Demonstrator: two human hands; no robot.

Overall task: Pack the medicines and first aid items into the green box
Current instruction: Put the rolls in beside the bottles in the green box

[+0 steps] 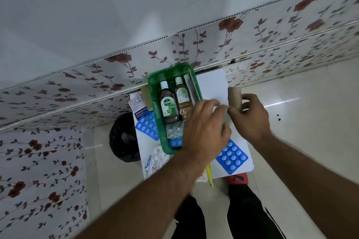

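Observation:
The green box (153, 91) stands on a small white surface (211, 85) by the flowered wall. Inside it lie a Dettol bottle (168, 103), a second brown bottle (182, 95), a flat dark item (191, 87) and small blister strips (174, 134). My left hand (204, 132) hovers over the box's right side, its fingers pinching something pale that I cannot make out. My right hand (250, 116) grips a brown cardboard-coloured roll (235, 97) just right of the box. The two hands meet at the fingertips. Blue blister packs lie left (147, 126) and right (232, 157) of the box.
A black round bin (124, 137) stands on the floor left of the surface. A leaflet and small carton (138, 105) lie at the back left, a crumpled foil strip (157, 159) at the front left. A yellow item (209, 178) pokes out under my left forearm. My dark trousers show below.

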